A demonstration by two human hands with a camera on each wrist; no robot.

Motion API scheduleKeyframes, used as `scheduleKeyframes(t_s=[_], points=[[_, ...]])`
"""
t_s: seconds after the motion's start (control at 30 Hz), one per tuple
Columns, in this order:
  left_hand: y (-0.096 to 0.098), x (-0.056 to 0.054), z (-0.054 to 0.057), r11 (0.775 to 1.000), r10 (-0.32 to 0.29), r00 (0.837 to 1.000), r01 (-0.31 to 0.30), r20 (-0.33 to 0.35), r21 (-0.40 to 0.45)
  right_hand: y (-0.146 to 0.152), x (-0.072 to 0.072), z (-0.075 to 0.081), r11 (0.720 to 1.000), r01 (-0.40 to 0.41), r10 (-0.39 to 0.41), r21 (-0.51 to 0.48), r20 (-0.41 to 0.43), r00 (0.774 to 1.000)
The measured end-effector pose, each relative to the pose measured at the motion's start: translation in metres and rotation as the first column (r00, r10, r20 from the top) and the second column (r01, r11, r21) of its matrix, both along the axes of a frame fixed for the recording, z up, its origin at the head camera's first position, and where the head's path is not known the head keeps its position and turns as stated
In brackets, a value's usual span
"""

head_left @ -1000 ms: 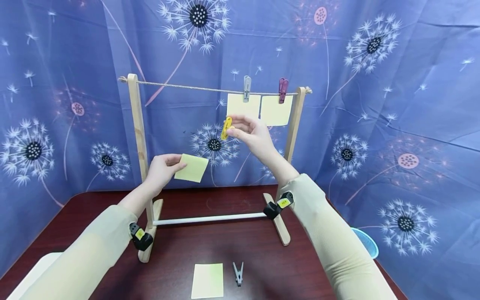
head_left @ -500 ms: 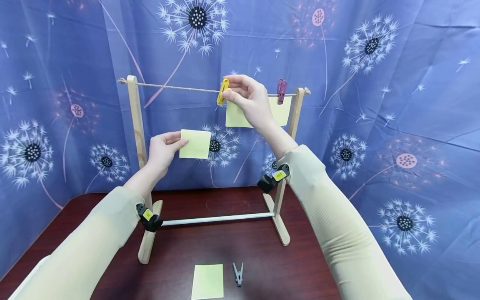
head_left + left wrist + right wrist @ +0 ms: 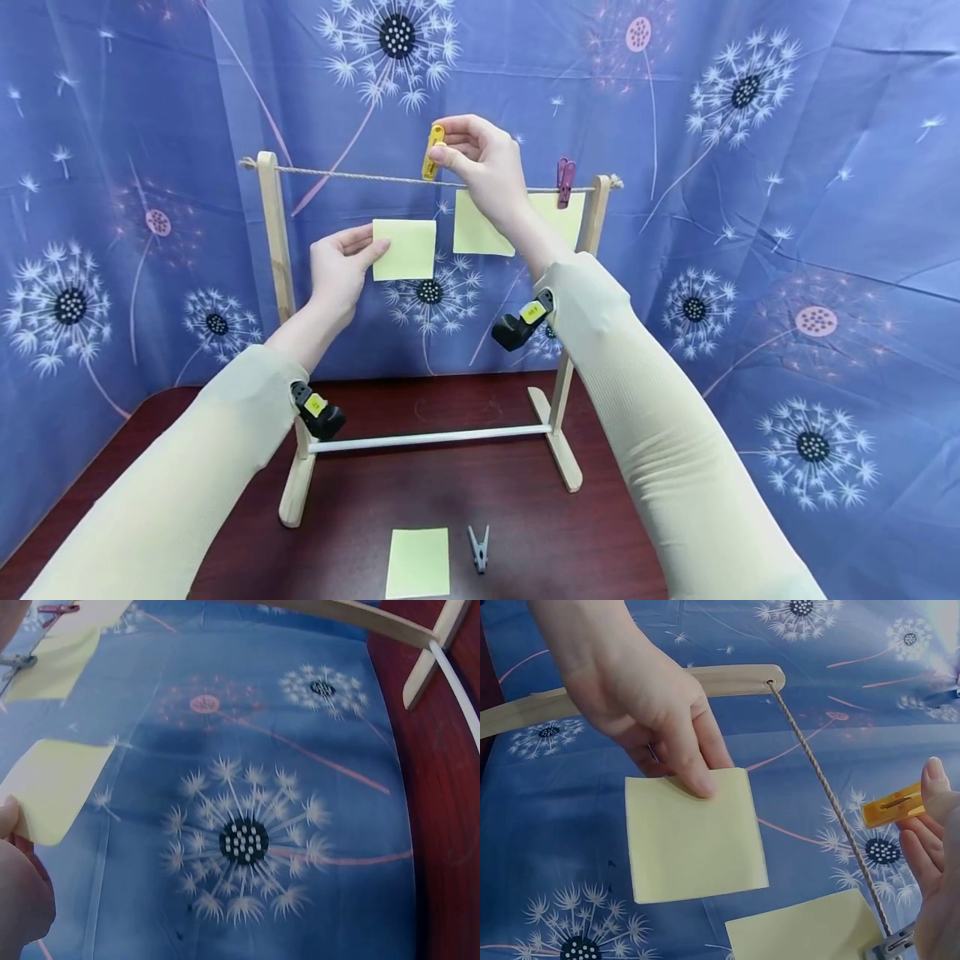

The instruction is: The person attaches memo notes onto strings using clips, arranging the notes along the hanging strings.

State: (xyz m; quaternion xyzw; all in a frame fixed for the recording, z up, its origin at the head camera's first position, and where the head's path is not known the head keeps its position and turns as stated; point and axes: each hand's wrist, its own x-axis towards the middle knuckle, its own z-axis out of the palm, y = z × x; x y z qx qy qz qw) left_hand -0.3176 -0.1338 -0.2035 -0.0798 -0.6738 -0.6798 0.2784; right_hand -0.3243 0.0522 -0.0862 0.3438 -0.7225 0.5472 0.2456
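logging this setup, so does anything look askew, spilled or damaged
Nothing stands out. Two notes hang clipped to the rope, the left hand holds a third note, and the right hand pinches a yellow clothespin. On the table, a fourth note lies beside a gray clothespin. No visible spill or tear.

Standing right here, the yellow note (image 3: 408,250) being held up looks like plain matt paper, nice and smooth. The yellow clothespin (image 3: 889,812) is slick plastic with a bit of shine. The line (image 3: 352,175) is rough, twisted twine, strung on a rack (image 3: 274,242) of pale, smooth, matt wood. The counter (image 3: 495,475) has a reddish wood-look top, kinda glossy. Backdrop (image 3: 525,83) is creased cloth, and the sleeves (image 3: 675,442) are soft-looking ribbed fabric.
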Motion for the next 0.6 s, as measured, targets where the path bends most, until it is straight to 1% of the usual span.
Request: scheduleKeyframes(t_s=[0.03,0.13,0.3,0.47,0.6], points=[[0.002,0.000,0.001,1.000,0.003,1.000,-0.003,-0.009,0.019,-0.001,0.000,0.001,1.000,0.010,-0.010,0.005,0.005,1.000],[0.007,-0.001,0.005,0.998,0.008,0.999,-0.005,-0.034,0.061,-0.005,-0.001,0.003,0.998,0.049,-0.049,0.024,-0.015,0.999],[0.012,-0.003,0.008,0.995,-0.011,0.998,0.017,-0.061,0.096,-0.009,-0.004,0.004,0.992,0.119,-0.117,0.043,-0.042,0.992],[0.015,-0.004,0.011,0.991,-0.029,0.998,0.037,-0.060,0.128,-0.012,-0.005,0.004,0.992,0.128,-0.126,0.019,-0.058,0.990],[0.018,-0.006,0.014,0.985,-0.034,0.997,0.047,-0.076,0.167,-0.013,-0.004,0.005,0.991,0.136,-0.135,0.005,-0.055,0.989]])
